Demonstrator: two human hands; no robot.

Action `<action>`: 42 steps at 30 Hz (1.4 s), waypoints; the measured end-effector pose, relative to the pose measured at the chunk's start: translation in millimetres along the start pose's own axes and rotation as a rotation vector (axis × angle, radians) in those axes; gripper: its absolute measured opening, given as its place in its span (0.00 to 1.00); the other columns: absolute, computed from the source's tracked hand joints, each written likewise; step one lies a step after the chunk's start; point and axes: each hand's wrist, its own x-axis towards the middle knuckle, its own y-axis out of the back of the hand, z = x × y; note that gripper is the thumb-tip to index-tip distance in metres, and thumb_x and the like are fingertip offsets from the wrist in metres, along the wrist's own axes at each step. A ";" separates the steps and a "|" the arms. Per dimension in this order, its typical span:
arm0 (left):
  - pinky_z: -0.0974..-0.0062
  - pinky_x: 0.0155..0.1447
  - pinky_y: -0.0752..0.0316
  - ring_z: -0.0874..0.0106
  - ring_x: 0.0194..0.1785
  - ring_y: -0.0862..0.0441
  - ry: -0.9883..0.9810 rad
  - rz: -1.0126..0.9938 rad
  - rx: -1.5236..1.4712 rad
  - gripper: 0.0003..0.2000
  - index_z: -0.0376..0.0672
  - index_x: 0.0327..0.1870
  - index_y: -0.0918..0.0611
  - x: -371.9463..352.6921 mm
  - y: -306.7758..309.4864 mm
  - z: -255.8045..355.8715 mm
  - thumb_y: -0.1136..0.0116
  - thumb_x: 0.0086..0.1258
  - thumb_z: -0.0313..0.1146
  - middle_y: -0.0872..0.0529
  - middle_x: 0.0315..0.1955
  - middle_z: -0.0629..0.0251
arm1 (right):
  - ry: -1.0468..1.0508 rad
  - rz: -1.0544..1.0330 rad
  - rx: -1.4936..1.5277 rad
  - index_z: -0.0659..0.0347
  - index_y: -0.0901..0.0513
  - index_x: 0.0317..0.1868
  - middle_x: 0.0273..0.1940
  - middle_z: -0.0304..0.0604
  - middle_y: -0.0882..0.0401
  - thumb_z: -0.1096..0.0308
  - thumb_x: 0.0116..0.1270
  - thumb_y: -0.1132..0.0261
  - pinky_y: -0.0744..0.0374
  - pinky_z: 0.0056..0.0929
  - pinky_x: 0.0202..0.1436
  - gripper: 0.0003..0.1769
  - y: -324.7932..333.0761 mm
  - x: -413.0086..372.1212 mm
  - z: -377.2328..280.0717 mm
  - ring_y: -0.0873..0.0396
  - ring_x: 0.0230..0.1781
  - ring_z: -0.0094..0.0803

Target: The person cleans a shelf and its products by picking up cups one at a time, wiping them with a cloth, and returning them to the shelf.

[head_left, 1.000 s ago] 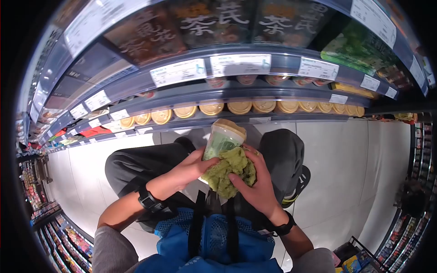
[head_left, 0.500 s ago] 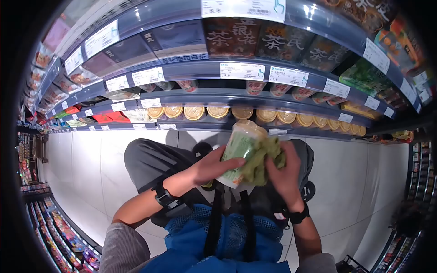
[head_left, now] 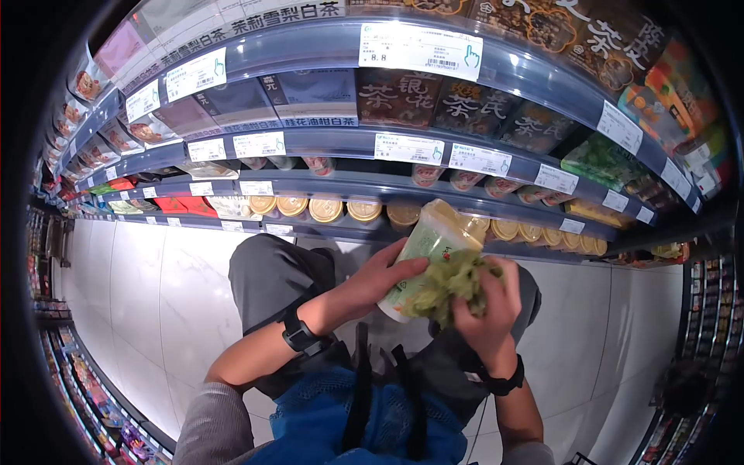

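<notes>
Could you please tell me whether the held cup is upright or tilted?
Tilted: the cup leans, its lid toward the shelves, base lower in the left hand.

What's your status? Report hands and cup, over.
Hands busy: left hand grips cup, right hand presses green cloth on its side. Cup tilted, lid on. Stocked shelf close behind, nothing blocking.

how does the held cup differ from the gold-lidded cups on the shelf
The green-labelled plastic cup is tilted in the left hand; the gold-lidded shelf cups sit in a row. A green cloth in the right hand presses the held cup; nothing touches the shelf cups. Both have round yellowish lids.
</notes>
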 end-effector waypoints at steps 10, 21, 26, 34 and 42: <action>0.77 0.55 0.29 0.76 0.54 0.27 0.047 0.174 0.010 0.26 0.38 0.64 0.36 -1.3 20.8 -2.2 0.46 0.70 0.41 0.24 0.52 0.61 | -0.011 -0.086 0.149 0.68 0.26 0.45 0.49 0.56 0.31 0.78 0.42 0.32 0.25 0.35 0.46 0.25 -30.6 12.2 38.7 0.26 0.46 0.49; 0.67 0.49 0.30 0.58 0.42 0.23 -0.060 0.013 0.987 0.10 0.33 0.43 0.25 16.9 -4.1 34.7 0.51 0.71 0.32 0.22 0.32 0.53 | -0.746 -0.138 1.184 0.59 0.48 0.70 0.63 0.45 0.38 0.76 0.56 0.40 0.31 0.37 0.65 0.41 -20.6 -0.7 55.3 0.35 0.63 0.39; 0.65 0.35 0.27 0.57 0.26 0.22 0.229 -0.533 1.434 0.15 0.34 0.32 0.20 30.1 91.5 -96.7 0.49 0.67 0.39 0.20 0.26 0.52 | -0.942 0.039 1.257 0.62 0.40 0.65 0.60 0.47 0.33 0.73 0.56 0.41 0.30 0.41 0.63 0.34 28.7 -55.5 107.4 0.31 0.60 0.43; 0.65 0.36 0.27 0.60 0.32 0.18 0.632 -1.052 1.252 0.15 0.35 0.33 0.16 -37.5 150.2 -248.0 0.45 0.56 0.39 0.15 0.27 0.55 | -0.995 0.158 1.421 0.60 0.35 0.63 0.59 0.48 0.31 0.70 0.55 0.40 0.29 0.46 0.63 0.32 57.3 -92.6 123.9 0.30 0.59 0.46; 0.64 0.36 0.27 0.61 0.33 0.17 0.571 -0.952 1.149 0.11 0.39 0.29 0.15 -59.9 148.8 -241.7 0.39 0.50 0.36 0.15 0.27 0.54 | -1.002 0.074 1.246 0.53 0.51 0.71 0.65 0.43 0.40 0.64 0.54 0.29 0.31 0.39 0.64 0.50 45.3 -57.9 118.1 0.36 0.64 0.36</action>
